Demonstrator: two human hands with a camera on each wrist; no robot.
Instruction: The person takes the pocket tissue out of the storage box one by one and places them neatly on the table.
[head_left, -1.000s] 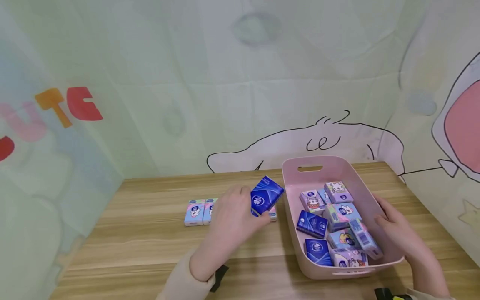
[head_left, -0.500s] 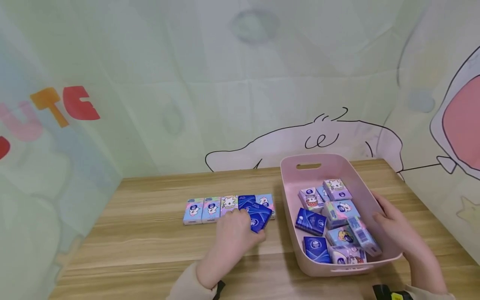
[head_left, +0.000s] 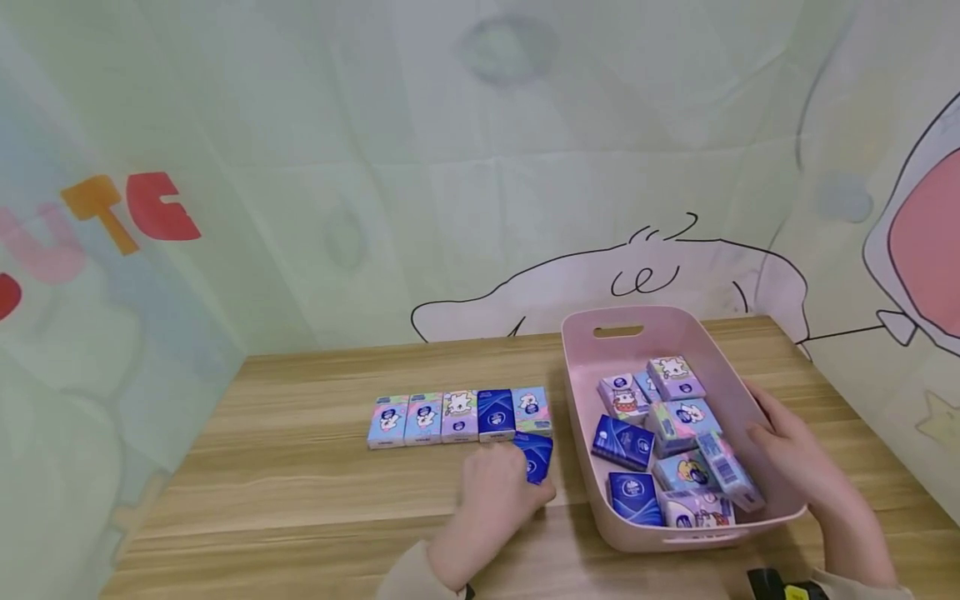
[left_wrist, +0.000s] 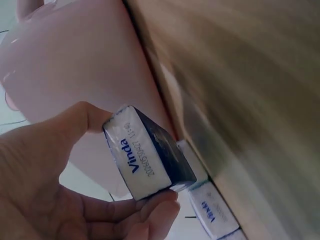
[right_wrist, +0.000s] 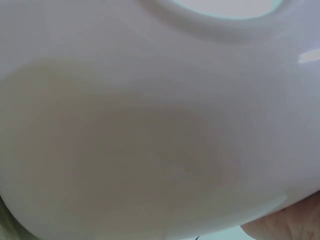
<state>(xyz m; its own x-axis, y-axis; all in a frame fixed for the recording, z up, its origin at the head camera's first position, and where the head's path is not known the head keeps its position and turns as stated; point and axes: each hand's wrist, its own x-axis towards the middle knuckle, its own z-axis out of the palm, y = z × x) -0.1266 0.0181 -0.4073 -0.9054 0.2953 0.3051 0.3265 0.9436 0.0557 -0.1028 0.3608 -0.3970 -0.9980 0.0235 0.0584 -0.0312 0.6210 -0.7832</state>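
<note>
My left hand (head_left: 495, 490) pinches a dark blue tissue pack (head_left: 536, 457) between thumb and fingers, just in front of the right end of a row of packs. In the left wrist view the white end of that tissue pack (left_wrist: 136, 156) reads "Vinda". The row holds pastel packs (head_left: 387, 421) and one blue pack (head_left: 496, 412), laid side by side. At the right, my right hand (head_left: 810, 479) grips the side rim of a pink bin (head_left: 581, 467), thumb inside. Several blue and pastel packs (head_left: 684, 423) lie jumbled in it.
A wooden tabletop (head_left: 300, 483) bears everything. Behind it hangs a printed cloth backdrop (head_left: 375, 208) with cartoon drawings. The bin's wall (right_wrist: 150, 140) fills most of the right wrist view.
My left hand has brought the blue pack down and toward me, from above the row to in front of its right end, uncovering the row. The right hand stays on the bin.
</note>
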